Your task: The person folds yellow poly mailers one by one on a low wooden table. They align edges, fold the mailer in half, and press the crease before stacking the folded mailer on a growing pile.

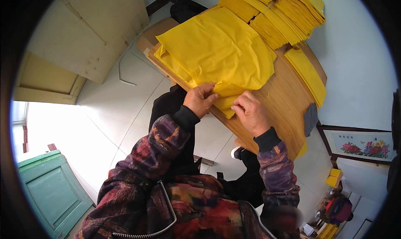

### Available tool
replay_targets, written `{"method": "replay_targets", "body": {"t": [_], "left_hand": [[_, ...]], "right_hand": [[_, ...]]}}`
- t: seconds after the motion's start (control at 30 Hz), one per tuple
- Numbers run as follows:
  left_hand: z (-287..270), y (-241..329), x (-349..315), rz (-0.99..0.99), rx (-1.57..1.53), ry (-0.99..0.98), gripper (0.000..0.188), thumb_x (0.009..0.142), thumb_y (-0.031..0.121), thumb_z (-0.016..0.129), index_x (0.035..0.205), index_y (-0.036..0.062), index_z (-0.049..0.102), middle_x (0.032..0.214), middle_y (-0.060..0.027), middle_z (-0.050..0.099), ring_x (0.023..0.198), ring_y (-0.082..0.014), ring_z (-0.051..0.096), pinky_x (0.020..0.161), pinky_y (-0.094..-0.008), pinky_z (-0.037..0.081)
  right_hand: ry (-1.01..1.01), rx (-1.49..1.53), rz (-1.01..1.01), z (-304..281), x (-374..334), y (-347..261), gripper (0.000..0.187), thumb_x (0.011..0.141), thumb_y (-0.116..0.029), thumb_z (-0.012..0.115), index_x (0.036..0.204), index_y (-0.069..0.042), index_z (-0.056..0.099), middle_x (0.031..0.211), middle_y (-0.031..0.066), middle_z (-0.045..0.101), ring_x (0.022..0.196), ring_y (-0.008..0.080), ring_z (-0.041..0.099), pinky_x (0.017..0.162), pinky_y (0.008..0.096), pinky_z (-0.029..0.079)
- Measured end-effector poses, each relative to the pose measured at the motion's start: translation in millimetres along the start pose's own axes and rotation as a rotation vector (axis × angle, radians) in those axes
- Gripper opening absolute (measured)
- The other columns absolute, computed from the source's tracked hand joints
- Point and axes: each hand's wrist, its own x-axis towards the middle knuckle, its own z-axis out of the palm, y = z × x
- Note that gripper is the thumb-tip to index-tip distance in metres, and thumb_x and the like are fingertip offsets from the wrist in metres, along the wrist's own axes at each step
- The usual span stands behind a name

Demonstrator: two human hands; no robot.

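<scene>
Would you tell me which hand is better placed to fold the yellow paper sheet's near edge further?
Probably the left hand: it already pinches the thin yellow paper sheet at its near edge, while the right hand rests beside it.

The folded yellow paper stack (275,13) is cut off by the picture's top edge.

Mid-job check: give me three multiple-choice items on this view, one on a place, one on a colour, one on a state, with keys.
1. Where is the fanned stack of folded sheets?
A. at the wooden table's far end
B. on the floor
C. on the person's lap

2. What colour is the paper sheet?
A. white
B. yellow
C. green

3. What are the left hand and right hand doing?
A. hanging free
B. resting on the lap
C. pinching the sheet's near edge

Key: 1 A, it lies beyond the loose sheets; 2 B, all the paper is yellow; 3 C, both sets of fingers grip the fold.
</scene>
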Motion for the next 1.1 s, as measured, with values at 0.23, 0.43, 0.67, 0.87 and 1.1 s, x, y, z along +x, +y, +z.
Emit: {"method": "replay_targets", "body": {"t": [0.23, 0.43, 0.67, 0.87, 1.1], "left_hand": [[0, 6, -2, 0.003, 0.019, -0.009, 0.031, 0.089, 0.01, 0.066, 0.119, 0.0012, 0.061, 0.08, -0.0009, 0.066, 0.049, -0.0069, 0.051, 0.046, -0.0221, 0.045], [-2, 5, -2, 0.004, 0.032, -0.025, 0.031, 0.091, 0.012, 0.064, 0.119, 0.002, 0.061, 0.08, -0.001, 0.066, 0.049, -0.0069, 0.051, 0.046, -0.022, 0.045], [-6, 8, -2, -0.005, -0.023, -0.093, 0.029, 0.092, 0.013, 0.063, 0.119, 0.0027, 0.062, 0.084, -0.0002, 0.065, 0.054, -0.0068, 0.054, 0.048, -0.0218, 0.047], [-13, 7, -3, 0.031, -0.05, -0.179, 0.022, 0.091, 0.01, 0.064, 0.11, -0.0007, 0.065, 0.117, -0.0025, 0.062, 0.059, -0.0091, 0.057, 0.051, -0.022, 0.049], [-8, 7, -1, 0.019, -0.008, -0.105, 0.029, 0.093, 0.013, 0.062, 0.121, 0.0043, 0.062, 0.103, -0.0022, 0.066, 0.051, -0.0055, 0.051, 0.046, -0.0202, 0.044]], "right_hand": [[-0.016, 0.1, 0.067, -3, 5, -1, 0.013, 0.08, -0.001, 0.07, 0.081, 0.0, 0.058, 0.082, 0.009, 0.056, 0.068, 0.0212, 0.059, 0.06, 0.0304, 0.048], [0.01, 0.138, 0.067, -4, 9, -1, 0.014, 0.081, -0.001, 0.071, 0.083, -0.001, 0.057, 0.08, 0.006, 0.054, 0.064, 0.0144, 0.054, 0.058, 0.0265, 0.045], [0.086, 0.23, 0.08, -3, 17, -3, 0.013, 0.081, 0.0, 0.07, 0.083, -0.001, 0.057, 0.078, 0.0043, 0.053, 0.063, 0.0119, 0.05, 0.058, 0.0244, 0.042], [0.116, 0.232, 0.073, -5, 21, -6, 0.012, 0.081, 0.001, 0.07, 0.083, 0.0, 0.058, 0.076, 0.004, 0.053, 0.063, 0.0115, 0.05, 0.058, 0.0243, 0.042], [0.112, 0.24, 0.091, -4, 23, -9, 0.011, 0.082, 0.001, 0.069, 0.084, 0.001, 0.058, 0.077, 0.0044, 0.054, 0.064, 0.0117, 0.052, 0.058, 0.0243, 0.044]]}}
